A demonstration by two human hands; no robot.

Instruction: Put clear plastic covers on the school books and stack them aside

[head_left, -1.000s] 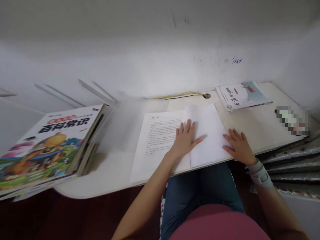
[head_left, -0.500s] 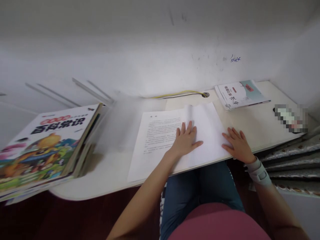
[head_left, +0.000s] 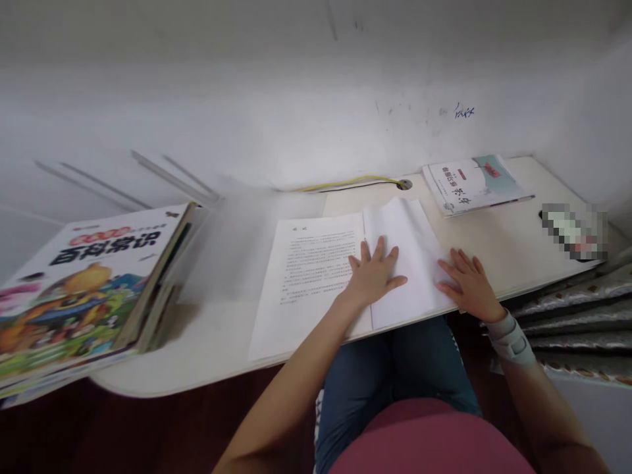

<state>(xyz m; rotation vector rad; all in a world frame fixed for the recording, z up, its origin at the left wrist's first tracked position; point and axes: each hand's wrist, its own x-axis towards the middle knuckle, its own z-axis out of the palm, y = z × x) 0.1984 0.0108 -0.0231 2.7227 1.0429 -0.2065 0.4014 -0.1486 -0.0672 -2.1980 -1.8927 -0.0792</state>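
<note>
A white printed sheet [head_left: 306,276] lies on the desk, its right half folded over into a blank flap [head_left: 405,250]. My left hand [head_left: 375,275] rests flat on the fold line with fingers spread, palm down. My right hand [head_left: 467,286] lies flat on the flap's right edge near the desk's front, fingers stretched out. Neither hand holds anything. A grey band wraps my right wrist.
A stack of colourful children's books [head_left: 93,283] sits at the left of the white desk [head_left: 222,336]. A thin booklet [head_left: 476,184] lies at the back right. A yellow cable [head_left: 350,183] runs to a hole by the wall. A blurred-out object [head_left: 573,230] sits far right.
The folded flap has been pressed flatter and narrower. My left hand shifted slightly right along the fold; my right hand stayed on the flap's edge.
</note>
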